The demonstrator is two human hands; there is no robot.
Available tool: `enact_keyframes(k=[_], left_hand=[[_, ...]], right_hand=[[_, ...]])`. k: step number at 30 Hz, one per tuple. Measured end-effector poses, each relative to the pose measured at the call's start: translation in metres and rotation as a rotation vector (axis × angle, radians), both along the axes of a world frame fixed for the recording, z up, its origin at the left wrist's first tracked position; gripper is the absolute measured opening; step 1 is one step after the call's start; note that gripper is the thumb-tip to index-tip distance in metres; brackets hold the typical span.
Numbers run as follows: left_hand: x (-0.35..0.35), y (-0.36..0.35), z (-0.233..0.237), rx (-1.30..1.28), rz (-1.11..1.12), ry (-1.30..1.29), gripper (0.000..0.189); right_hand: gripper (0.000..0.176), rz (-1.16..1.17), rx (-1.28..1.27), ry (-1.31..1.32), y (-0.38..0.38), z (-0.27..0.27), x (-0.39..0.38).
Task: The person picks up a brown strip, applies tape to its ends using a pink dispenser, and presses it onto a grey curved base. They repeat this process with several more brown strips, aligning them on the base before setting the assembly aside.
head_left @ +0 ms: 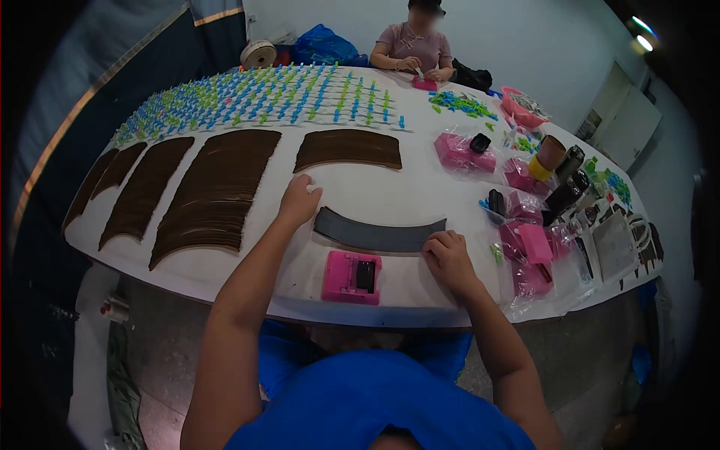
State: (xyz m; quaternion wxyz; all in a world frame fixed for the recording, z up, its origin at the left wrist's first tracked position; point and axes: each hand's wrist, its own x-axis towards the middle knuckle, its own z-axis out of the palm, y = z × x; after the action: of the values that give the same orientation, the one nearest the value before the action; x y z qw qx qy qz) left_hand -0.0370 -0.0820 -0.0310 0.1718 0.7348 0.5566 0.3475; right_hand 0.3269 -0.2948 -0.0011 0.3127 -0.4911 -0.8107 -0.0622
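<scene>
A dark grey curved strip [380, 231] lies bowed on the white table in front of me. At its right end is my right hand [448, 259], fingers bent and closed on the strip's edge. My left hand [301, 201] is between the strip's left end and a short stack of brown curved strips [349, 148]. Its fingers are curled together by the stack's lower left corner; whether they pinch anything is hidden. Below the grey strip sits a pink block [351, 277] with a black piece set in it, touched by neither hand.
More brown strip stacks [217, 195] fan out at the left. Behind them stand rows of blue and green clips [262, 97]. Pink blocks [465, 152], bottles and a white bag [619, 244] crowd the right. Across the table a person [415, 49] handles a small pink item.
</scene>
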Motion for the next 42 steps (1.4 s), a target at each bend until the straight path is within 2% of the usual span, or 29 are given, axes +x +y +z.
enact_keyframes(k=[2, 6, 8, 11, 12, 15, 19, 22, 24, 25, 27, 29, 31, 32, 33, 34, 36, 42], left_hand=[[-0.003, -0.031, 0.016, 0.017, -0.011, -0.073, 0.032], [-0.008, -0.068, 0.038, 0.048, -0.082, -0.053, 0.027], [-0.005, -0.091, 0.061, -0.015, -0.131, 0.052, 0.025], [0.002, -0.121, 0.100, -0.122, -0.221, 0.051, 0.023], [0.000, -0.121, 0.102, -0.127, -0.218, 0.050, 0.023], [-0.011, -0.102, 0.100, -0.076, -0.091, -0.179, 0.023], [-0.013, -0.127, 0.104, -0.095, -0.082, -0.124, 0.024], [0.003, -0.155, 0.107, -0.186, -0.208, -0.056, 0.019], [0.014, -0.162, 0.100, 0.149, -0.330, 0.090, 0.016], [0.024, -0.166, 0.100, 0.142, -0.326, 0.086, 0.016], [0.047, -0.176, 0.105, 0.620, -0.411, 0.090, 0.011], [0.066, -0.186, 0.111, 0.604, -0.456, 0.082, 0.009], [0.068, -0.192, 0.118, 0.592, -0.505, 0.075, 0.008], [0.065, -0.194, 0.124, 0.572, -0.490, 0.179, 0.007], [0.061, -0.195, 0.129, 0.551, -0.473, 0.284, 0.006], [0.056, -0.196, 0.134, 0.545, -0.471, 0.283, 0.006], [0.043, -0.196, 0.143, 0.495, -0.502, 0.459, 0.005], [0.028, -0.186, 0.151, 0.601, -0.612, 0.557, 0.005]], right_hand=[[0.013, -0.001, 0.016, 0.002, -0.001, -0.001, 0.000], [0.014, 0.002, 0.047, -0.002, -0.001, 0.001, -0.001], [0.014, 0.007, 0.046, 0.001, -0.002, 0.000, -0.001], [0.012, -0.010, 0.026, -0.039, -0.001, 0.002, -0.001], [0.012, -0.019, 0.024, -0.064, 0.000, 0.003, -0.001], [0.013, -0.022, 0.025, -0.112, 0.001, 0.007, -0.002], [0.012, -0.048, 0.025, -0.191, 0.001, 0.012, -0.002], [0.010, -0.028, 0.030, -0.230, 0.002, 0.019, -0.001], [0.010, -0.008, -0.042, -0.149, 0.003, 0.035, -0.009], [0.011, 0.011, -0.110, -0.070, 0.001, 0.046, -0.015], [0.012, 0.053, -0.140, -0.013, -0.011, 0.079, -0.042], [0.013, 0.097, -0.169, 0.045, -0.018, 0.098, -0.063], [0.013, 0.184, -0.057, 0.144, -0.022, 0.106, -0.074], [0.013, 0.186, -0.061, 0.142, -0.023, 0.106, -0.075], [0.013, 0.166, -0.115, 0.197, -0.025, 0.106, -0.075], [0.013, 0.146, -0.171, 0.253, -0.027, 0.105, -0.075], [0.013, 0.172, -0.202, 0.240, -0.024, 0.095, -0.071], [0.012, 0.253, -0.364, 0.229, -0.017, 0.080, -0.084]])
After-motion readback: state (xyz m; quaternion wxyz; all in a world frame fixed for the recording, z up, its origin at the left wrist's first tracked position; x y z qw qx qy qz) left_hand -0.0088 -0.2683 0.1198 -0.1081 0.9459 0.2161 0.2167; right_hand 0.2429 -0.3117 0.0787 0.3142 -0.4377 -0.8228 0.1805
